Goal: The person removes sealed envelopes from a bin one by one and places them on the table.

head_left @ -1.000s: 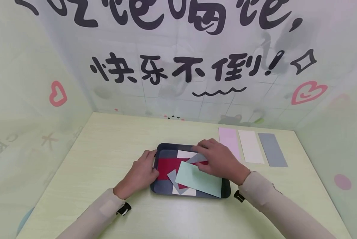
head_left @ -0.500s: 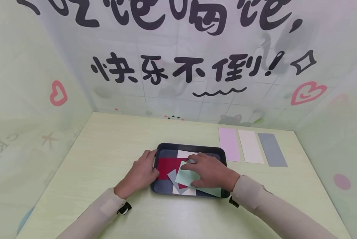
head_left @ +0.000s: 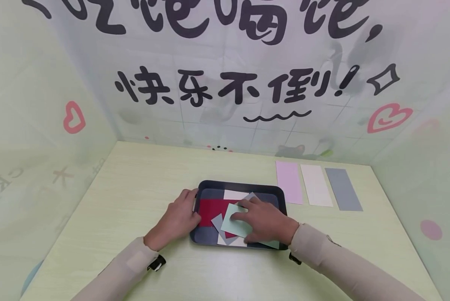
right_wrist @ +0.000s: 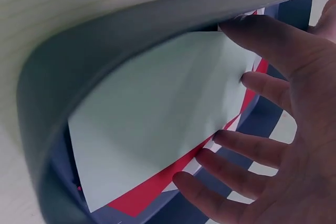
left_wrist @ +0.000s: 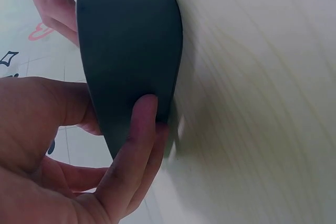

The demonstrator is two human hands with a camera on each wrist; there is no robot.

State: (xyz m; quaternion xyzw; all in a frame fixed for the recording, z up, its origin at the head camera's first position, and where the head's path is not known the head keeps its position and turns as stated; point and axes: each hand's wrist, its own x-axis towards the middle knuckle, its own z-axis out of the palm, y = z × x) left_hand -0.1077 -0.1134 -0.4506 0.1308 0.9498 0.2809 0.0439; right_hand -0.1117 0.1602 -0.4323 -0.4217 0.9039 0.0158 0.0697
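My left hand (head_left: 176,215) grips the left end of a dark tray (head_left: 241,185); in the left wrist view, thumb and fingers hold its end wall (left_wrist: 128,40). My right hand (head_left: 264,221) spreads over a pale green card (head_left: 228,219) in the tray, hiding much of it in the head view. In the right wrist view, the thumb lies near one long edge of the pale green card (right_wrist: 157,114) and several fingertips lie at the other. Beneath are a red card (head_left: 211,211), a narrow grey strip (head_left: 216,221) and white and dark patches.
Three flat cards lie at the table's back right: a pink card (head_left: 289,182), a white card (head_left: 316,184) and a grey card (head_left: 343,189). A printed curtain (head_left: 225,129) hangs behind the table (head_left: 142,175) and along both sides.
My right hand has left the grey strip by the tray's far right rim and moved left and nearer, over the pale green card. My left hand has stayed on the tray.
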